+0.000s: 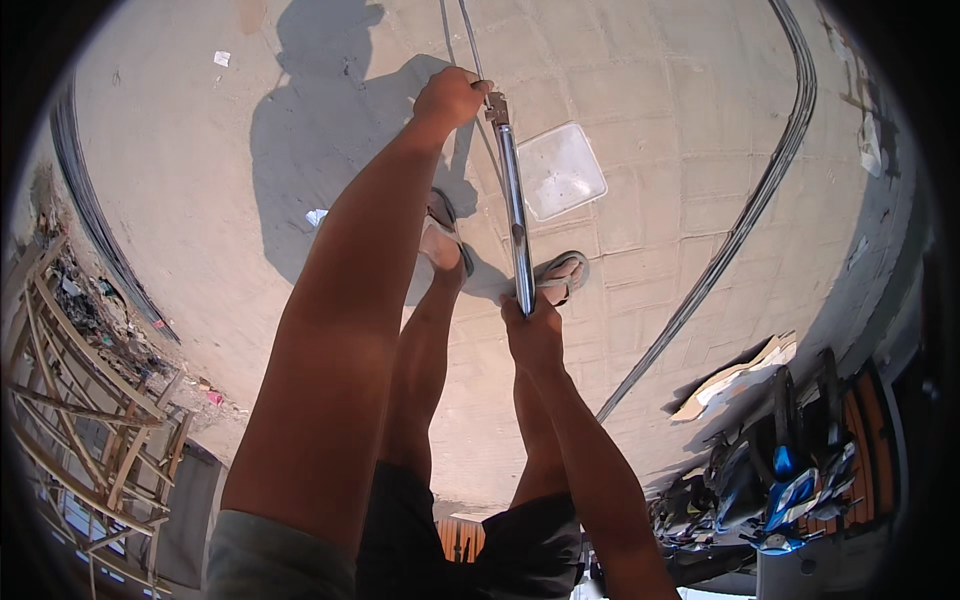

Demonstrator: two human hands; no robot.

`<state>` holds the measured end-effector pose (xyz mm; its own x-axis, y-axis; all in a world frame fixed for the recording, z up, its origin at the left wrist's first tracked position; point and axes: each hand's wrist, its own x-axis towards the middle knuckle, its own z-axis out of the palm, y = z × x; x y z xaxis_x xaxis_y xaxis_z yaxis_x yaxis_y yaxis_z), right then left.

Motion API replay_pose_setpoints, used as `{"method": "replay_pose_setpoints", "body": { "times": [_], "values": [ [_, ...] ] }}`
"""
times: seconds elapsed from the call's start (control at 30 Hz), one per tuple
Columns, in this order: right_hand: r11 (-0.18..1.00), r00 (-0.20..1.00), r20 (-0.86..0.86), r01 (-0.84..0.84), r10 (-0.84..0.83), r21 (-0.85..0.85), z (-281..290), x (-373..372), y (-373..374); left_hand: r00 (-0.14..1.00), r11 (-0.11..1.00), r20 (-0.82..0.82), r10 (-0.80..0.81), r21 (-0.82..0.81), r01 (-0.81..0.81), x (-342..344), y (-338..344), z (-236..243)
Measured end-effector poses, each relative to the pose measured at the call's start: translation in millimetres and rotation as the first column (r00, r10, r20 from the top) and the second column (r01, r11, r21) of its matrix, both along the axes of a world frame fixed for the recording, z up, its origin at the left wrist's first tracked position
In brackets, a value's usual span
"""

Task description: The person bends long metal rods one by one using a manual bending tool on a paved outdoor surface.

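A long shiny chrome tube (pixel 517 215) with a brown notched metal head (pixel 497 108) slants upward in front of me. My right hand (pixel 535 335) is wrapped round the tube's near end. Farther off, my left hand (pixel 452 98) is closed right beside the notched head, its fingertips on a thin grey metal rod (pixel 472 38). That rod runs out past the top edge of the view. Whether it passes through a notch in the head is too small to tell. My own feet in sandals stand on either side of the tube's lower half.
A white plastic tray (pixel 563 172) lies on the paved ground (pixel 650 220) right of the tube. Bundles of long dark rods (pixel 760 195) curve along the right and left (pixel 88 215). Wooden frames (pixel 100 440) stand lower left, motorbikes (pixel 790 495) lower right, near torn cardboard (pixel 735 378).
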<state>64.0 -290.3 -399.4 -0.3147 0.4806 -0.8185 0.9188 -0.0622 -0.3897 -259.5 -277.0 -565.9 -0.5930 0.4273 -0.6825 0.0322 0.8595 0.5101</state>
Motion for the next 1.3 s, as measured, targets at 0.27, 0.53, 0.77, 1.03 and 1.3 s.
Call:
{"method": "replay_pose_setpoints", "body": {
  "times": [0.27,0.53,0.77,1.03,1.3],
  "values": [
    [0.999,0.999,-0.053,-0.014,0.012,-0.038,-28,-18,-4,0.979,0.997,-0.196,0.051,0.069,-0.038,-10,-1,-25],
    [0.977,0.972,0.235,0.039,0.013,-0.212,25,-31,31,0.925,0.892,0.175,0.338,0.254,-0.374,-8,8,-11],
    [0.96,0.984,0.178,0.022,0.029,-0.278,94,-90,91,0.913,0.9,0.266,0.309,0.228,-0.371,-14,-3,13],
    [0.976,0.991,0.135,0.017,0.013,-0.219,82,-99,73,0.96,0.906,0.021,0.278,0.327,-0.269,-12,-6,-11],
    [0.983,0.973,0.142,-0.18,0.182,-0.028,-1,-63,58,0.972,0.976,-0.115,0.204,0.107,-0.192,-11,6,-21]
  ]
}}
